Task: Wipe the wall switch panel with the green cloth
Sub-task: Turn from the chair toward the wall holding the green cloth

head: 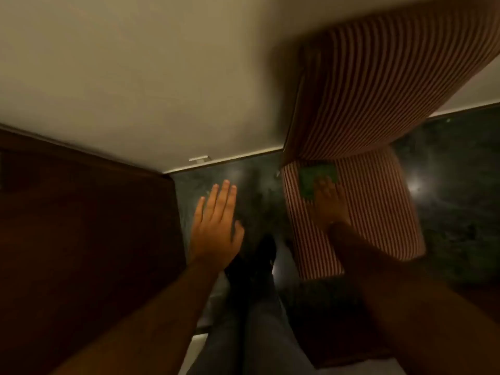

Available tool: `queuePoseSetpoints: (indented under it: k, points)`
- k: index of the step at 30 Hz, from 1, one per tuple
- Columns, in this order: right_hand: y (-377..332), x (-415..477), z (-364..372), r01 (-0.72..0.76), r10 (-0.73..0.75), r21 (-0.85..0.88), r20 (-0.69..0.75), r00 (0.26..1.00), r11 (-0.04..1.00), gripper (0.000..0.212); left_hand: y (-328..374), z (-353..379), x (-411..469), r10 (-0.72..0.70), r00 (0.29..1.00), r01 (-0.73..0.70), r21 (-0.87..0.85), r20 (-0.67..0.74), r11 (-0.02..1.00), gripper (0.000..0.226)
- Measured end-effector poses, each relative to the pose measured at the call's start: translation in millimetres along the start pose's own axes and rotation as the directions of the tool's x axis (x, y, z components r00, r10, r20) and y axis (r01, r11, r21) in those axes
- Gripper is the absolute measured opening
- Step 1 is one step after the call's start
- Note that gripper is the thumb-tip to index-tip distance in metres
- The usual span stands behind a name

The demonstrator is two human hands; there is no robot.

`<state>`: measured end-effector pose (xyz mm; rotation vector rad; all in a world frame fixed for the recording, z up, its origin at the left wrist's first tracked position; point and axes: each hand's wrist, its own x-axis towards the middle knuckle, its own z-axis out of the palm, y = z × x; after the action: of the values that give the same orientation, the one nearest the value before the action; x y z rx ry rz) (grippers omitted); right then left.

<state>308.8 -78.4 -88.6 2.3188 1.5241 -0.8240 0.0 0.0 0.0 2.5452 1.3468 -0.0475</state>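
The green cloth lies on the seat of a red-and-white striped chair at right centre. My right hand rests on the cloth with its fingers over the cloth's near edge; the frame is too blurred to show whether they are closed around it. My left hand hangs flat and open over the dark floor, holding nothing, well left of the chair. No wall switch panel is in view.
The chair's striped backrest leans against the pale wall. A dark wooden door or cabinet fills the left side. My legs in dark trousers stand on the glossy dark floor.
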Motion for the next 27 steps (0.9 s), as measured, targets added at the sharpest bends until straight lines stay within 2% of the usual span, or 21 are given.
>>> queuePoseSetpoints:
  k: [7,12,17,20,23,27]
  points:
    - [19.1,48.9,24.1,0.021,-0.021,0.014,0.015,1.0,1.0,0.083,1.1,31.2,3.4,-0.067,0.991,0.064,0.03,0.114,0.997,0.084]
    - [27.3,76.7,26.4,0.028,-0.027,0.044,-0.022,0.999,0.999,0.088,-2.7,34.4,-0.1,-0.082,0.989,0.076,0.053,0.123,0.996,0.085]
    - [27.2,82.0,18.7,0.044,-0.039,0.063,-0.072,0.997,0.997,0.07,-16.2,20.2,-6.8,-0.118,0.991,0.114,0.081,0.055,0.99,0.088]
    - [20.5,83.1,4.4,0.003,0.003,0.089,-0.066,0.998,0.996,0.058,-27.6,8.3,-13.3,-0.157,0.987,0.152,0.092,0.042,0.984,0.091]
    - [4.8,71.3,-14.1,-0.026,0.029,0.068,-0.057,0.998,0.997,0.06,-37.4,-9.5,-16.7,-0.17,0.985,0.167,0.146,0.008,0.975,0.095]
    - [-25.9,39.7,-47.3,0.051,-0.045,0.068,-0.089,0.995,0.996,0.065,-37.3,-41.5,-12.1,-0.182,0.981,0.191,0.165,-0.07,0.968,0.099]
